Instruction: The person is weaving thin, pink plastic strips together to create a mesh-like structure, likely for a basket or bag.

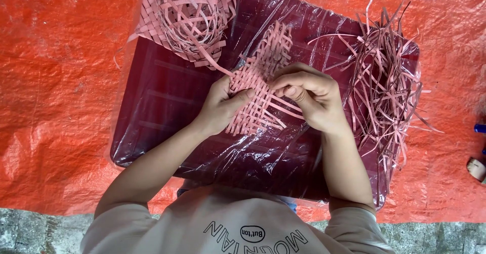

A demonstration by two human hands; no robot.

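Two hands (220, 107) (311, 99), one woven mat (258, 77), one basket (190, 16) (unfinished), one strip pile (385, 82).

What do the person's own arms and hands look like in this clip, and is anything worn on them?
Both forearms are bare from the elbow down. The left hand and right hand wear no gloves, and no rings, watch or bracelet show. Short, pale beige sleeves of a T-shirt end near the elbows; the shirt has dark printed lettering across the chest. Fingernails look short and unpainted.
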